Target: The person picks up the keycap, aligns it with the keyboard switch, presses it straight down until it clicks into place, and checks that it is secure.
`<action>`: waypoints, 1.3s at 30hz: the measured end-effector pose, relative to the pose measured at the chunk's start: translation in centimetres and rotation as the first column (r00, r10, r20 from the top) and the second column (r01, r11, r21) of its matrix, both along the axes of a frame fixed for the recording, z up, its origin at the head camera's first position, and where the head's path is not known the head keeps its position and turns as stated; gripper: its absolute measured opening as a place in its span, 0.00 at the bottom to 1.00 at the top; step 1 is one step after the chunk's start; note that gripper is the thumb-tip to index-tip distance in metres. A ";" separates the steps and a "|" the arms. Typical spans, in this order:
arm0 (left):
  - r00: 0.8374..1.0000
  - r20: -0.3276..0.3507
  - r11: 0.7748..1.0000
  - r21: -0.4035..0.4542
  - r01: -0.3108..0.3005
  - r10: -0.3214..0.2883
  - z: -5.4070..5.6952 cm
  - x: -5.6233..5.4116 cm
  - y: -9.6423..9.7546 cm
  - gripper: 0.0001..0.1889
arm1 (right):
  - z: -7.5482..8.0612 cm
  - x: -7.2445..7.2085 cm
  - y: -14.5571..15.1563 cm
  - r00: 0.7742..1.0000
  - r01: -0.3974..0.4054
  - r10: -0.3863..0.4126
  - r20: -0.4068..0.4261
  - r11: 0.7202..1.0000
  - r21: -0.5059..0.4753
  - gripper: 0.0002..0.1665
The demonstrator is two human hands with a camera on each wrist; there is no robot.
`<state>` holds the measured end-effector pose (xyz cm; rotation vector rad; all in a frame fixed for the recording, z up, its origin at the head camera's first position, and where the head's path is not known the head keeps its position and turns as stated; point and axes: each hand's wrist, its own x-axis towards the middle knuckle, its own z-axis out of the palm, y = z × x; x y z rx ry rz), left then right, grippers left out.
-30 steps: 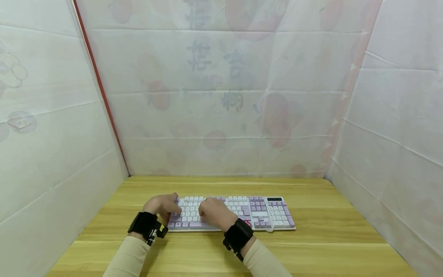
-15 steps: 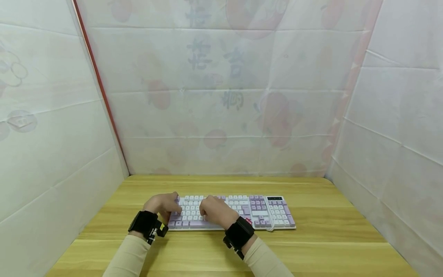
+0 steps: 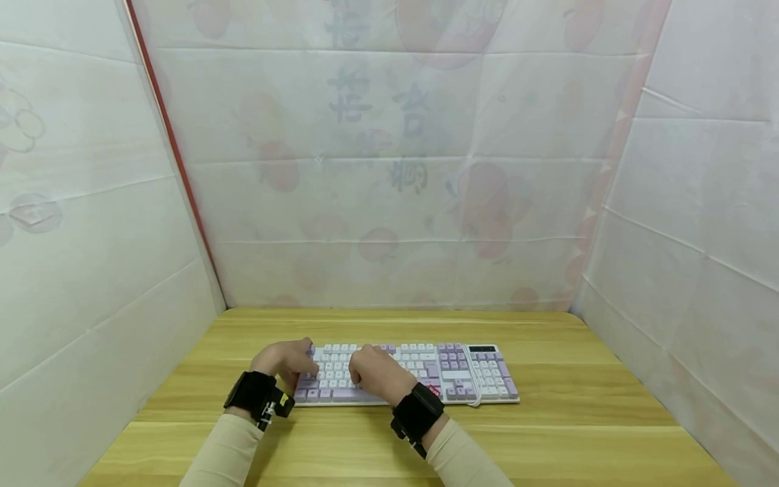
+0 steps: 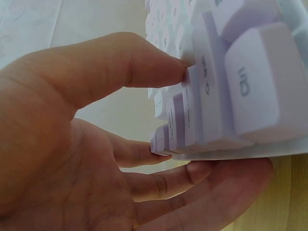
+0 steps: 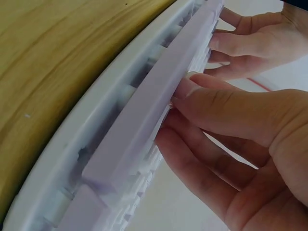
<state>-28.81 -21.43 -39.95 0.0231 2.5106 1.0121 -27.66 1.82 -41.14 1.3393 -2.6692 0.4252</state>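
A white and lilac keyboard (image 3: 458,376) lies flat on the table. My left hand (image 3: 289,360) grips its left end. In the left wrist view, the thumb presses on the keys near the lilac modifier keys (image 4: 211,82), while the fingers run along the keyboard's edge. My right hand (image 3: 379,370) is bent over the middle keys, above the lilac space bar (image 5: 144,106). Its thumb and fingertips come together among the keys, seemingly pinching a pale keycap (image 5: 191,75); the contact is mostly hidden by the fingers.
A white cable (image 3: 473,376) lies bundled across the keyboard's right part. A red tag (image 3: 434,390) sits near its lower middle. The wooden table (image 3: 548,446) is enclosed by pale printed sheets (image 3: 389,203) at the back and both sides.
Both hands stay almost where they were. The right hand shifts only slightly over the same keys, and the keyboard keeps its place.
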 end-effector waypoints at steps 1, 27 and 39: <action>1.000 -0.001 1.000 0.000 0.001 -0.001 0.0 0.0 0.0 0.45 | 0.0 0.0 0.0 1.000 0.003 -0.003 0.000 1.000 0.001 0.35; 1.000 -0.001 1.000 -0.007 0.009 -0.009 0.1 0.2 -0.1 0.50 | 1.7 0.3 1.1 0.998 0.062 -0.064 0.020 0.995 0.080 0.35; 1.000 -0.003 1.000 -0.014 0.015 -0.015 0.0 0.0 -0.1 0.48 | 1.4 -0.1 1.0 0.998 0.059 -0.061 0.028 0.995 0.076 0.35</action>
